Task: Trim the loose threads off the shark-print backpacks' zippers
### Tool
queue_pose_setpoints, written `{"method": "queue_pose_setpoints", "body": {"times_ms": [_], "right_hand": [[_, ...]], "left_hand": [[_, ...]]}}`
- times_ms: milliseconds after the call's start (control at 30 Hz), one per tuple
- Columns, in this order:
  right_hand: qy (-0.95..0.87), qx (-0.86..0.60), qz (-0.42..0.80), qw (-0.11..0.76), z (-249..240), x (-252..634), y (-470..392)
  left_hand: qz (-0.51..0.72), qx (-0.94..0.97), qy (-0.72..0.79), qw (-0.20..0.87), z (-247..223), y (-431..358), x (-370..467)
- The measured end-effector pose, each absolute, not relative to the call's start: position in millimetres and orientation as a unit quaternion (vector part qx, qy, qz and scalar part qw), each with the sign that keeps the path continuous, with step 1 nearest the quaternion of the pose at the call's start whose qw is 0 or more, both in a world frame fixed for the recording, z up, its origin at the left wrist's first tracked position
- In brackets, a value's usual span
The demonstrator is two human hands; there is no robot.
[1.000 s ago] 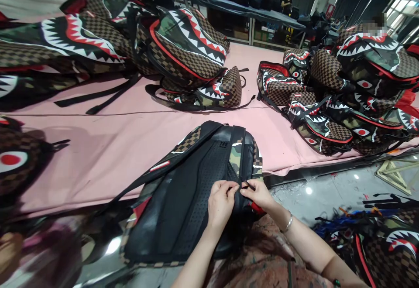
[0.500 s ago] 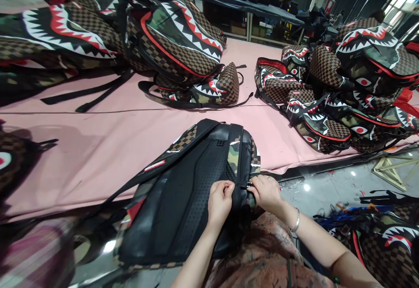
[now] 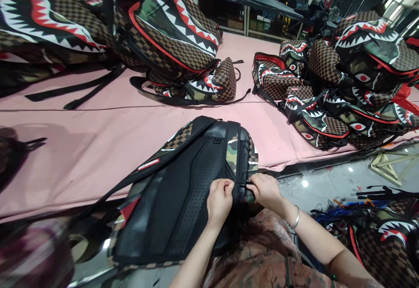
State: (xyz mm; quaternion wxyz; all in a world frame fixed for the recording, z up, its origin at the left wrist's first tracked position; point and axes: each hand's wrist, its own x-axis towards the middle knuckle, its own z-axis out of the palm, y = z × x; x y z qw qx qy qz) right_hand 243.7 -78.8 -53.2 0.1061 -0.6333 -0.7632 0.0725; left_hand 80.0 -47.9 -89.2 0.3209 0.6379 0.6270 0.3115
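Note:
A backpack (image 3: 157,218) lies with its black padded back panel up, partly over the table's near edge and against my lap. Its sides carry brown check and camouflage. One black shoulder strap (image 3: 183,142) runs off to the left; another strap (image 3: 241,148) comes down the right side to my hands. My left hand (image 3: 220,201) is closed in a pinch beside that strap, and what its fingertips hold is hidden. Opposite it, my right hand (image 3: 267,190) pinches a small dark piece (image 3: 246,183) at the strap, too small to name.
Shark-mouth backpacks are piled on the pink-covered table (image 3: 81,148) at the back left (image 3: 173,35) and right (image 3: 363,56). More bags (image 3: 386,240) lie low at the right, near a pale metal frame (image 3: 388,168). A blurred purple shape (image 3: 36,253) fills the lower left corner.
The view has shifted slightly, so the bags and table sit a little further left and higher. Both hands keep their pinch at the strap, with little visible movement.

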Motion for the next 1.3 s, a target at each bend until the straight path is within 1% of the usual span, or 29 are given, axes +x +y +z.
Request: {"method": "queue_pose_setpoints", "body": {"times_ms": [100,300,467,567,667,800,867,1000,1067,1100,1233,1300], "right_hand": [[-0.77,-0.63,0.066,0.082,-46.6,243.7,-76.8],[-0.776,-0.623,0.066,0.075,-45.1,245.2,-74.4],[-0.754,-0.643,0.091,0.099,-56.4,247.7,-73.5],[-0.736,-0.661,0.082,0.121,-62.9,249.4,-75.8],[-0.723,-0.68,0.052,0.111,-65.7,248.4,-79.3],[-0.716,-0.693,0.016,0.081,-64.9,245.0,-83.1],[-0.72,-0.69,0.017,0.08,-63.9,244.2,-84.4],[-0.725,-0.679,0.049,0.108,-63.4,243.8,-86.8],[-0.715,-0.678,0.084,0.145,-65.7,242.7,-86.9],[-0.704,-0.676,0.121,0.179,-67.9,241.8,-86.2],[-0.584,-0.626,0.331,0.396,-81.0,237.3,-78.0],[-0.519,-0.601,0.386,0.47,-87.3,236.4,-73.5]], "left_hand": [[0.31,0.64,0.626,0.32,-89.4,-47.9,81.5],[0.311,0.638,0.627,0.322,-91.8,-48.1,82.9],[0.315,0.623,0.635,0.33,-96.0,-47.3,78.1],[0.317,0.61,0.636,0.352,-96.8,-46.5,74.7],[0.311,0.61,0.629,0.367,-94.7,-46.4,74.8],[0.295,0.627,0.629,0.354,-91.4,-47.1,77.4],[0.288,0.634,0.629,0.346,-90.7,-47.2,78.0],[0.276,0.648,0.626,0.334,-90.1,-47.0,78.4],[0.273,0.657,0.621,0.328,-89.5,-47.1,78.4],[0.271,0.662,0.618,0.326,-89.2,-47.2,78.3],[0.258,0.682,0.605,0.32,-88.4,-48.1,79.3],[0.254,0.689,0.602,0.314,-88.5,-48.7,82.1]]}}
